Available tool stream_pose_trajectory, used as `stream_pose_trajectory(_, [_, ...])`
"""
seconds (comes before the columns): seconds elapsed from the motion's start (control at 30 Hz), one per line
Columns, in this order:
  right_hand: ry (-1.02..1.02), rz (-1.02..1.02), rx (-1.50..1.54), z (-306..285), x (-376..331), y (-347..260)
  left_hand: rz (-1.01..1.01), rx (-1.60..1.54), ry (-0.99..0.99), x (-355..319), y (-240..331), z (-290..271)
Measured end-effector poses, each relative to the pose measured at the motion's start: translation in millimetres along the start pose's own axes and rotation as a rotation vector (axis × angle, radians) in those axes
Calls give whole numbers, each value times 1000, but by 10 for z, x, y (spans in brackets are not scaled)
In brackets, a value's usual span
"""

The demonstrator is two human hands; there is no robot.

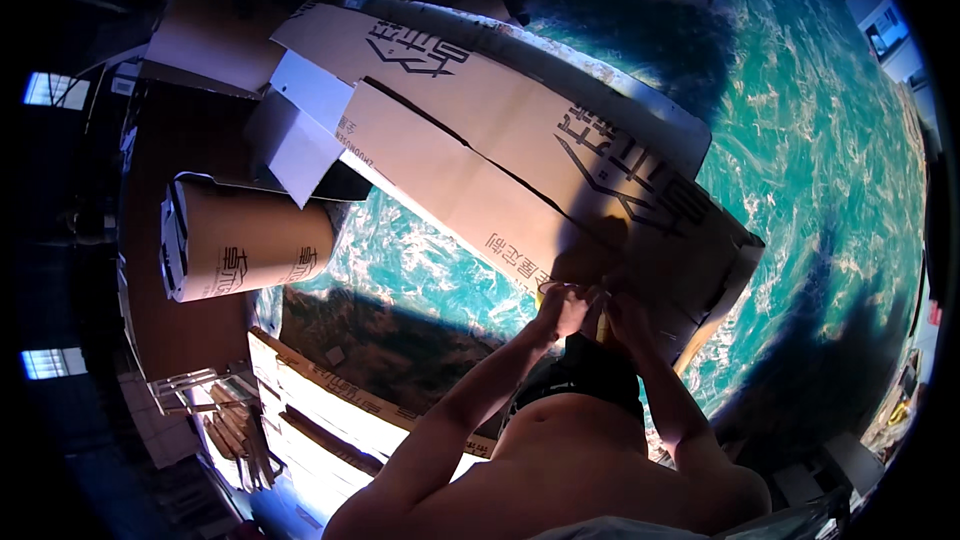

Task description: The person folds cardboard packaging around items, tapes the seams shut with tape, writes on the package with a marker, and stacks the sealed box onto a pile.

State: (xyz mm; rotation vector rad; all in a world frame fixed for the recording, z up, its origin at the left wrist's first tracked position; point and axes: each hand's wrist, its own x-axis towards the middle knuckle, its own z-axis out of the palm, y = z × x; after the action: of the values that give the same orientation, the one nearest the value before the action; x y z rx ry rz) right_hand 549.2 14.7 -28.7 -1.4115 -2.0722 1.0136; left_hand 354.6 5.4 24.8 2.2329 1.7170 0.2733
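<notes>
Two hands meet at the near edge of a large flattened cardboard box (520,155) that lies across the middle of the turquoise marbled floor (830,140). Left hand (565,308) and right hand (622,315) sit close together, both closed around something small at the box edge; what it is cannot be told. Far left stands a folded cardboard box (245,245) on its side. Near left lies a stack of flat cardboard sheets (320,410).
</notes>
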Motion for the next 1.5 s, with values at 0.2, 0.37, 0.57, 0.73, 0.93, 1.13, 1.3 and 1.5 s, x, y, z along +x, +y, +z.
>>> stream_pose_trajectory(0.2, [190, 90, 116, 239, 891, -253, -512, -547, 88, -413, -832, -488])
stream_pose_trajectory(0.37, [152, -326, -62, 771, 2116, 174, -847, -540, 103, -1056, -1868, -747])
stream_pose_trajectory(0.57, [97, -423, -347, 926, 3266, -778, -1030, -547, 337, -2146, -2758, -702])
stream_pose_trajectory(0.73, [249, -214, -495, 1880, 3689, -1099, -1226, -566, 538, -2968, -3619, -695])
stream_pose_trajectory(0.93, [-336, -606, -13, 4352, 3952, -3839, -1302, -552, 686, -2948, -5092, -1217])
stream_pose_trajectory(1.13, [-786, -1064, -1307, 5999, 4984, -5009, -917, -628, 770, -1955, -6476, -2474])
stream_pose_trajectory(1.3, [-682, -950, -994, 5940, 5422, -5035, -963, -737, 853, -1725, -6755, -3037])
stream_pose_trajectory(1.5, [-563, -664, -471, 3811, 6532, -5231, -846, -908, 762, -1378, -7551, -3199])
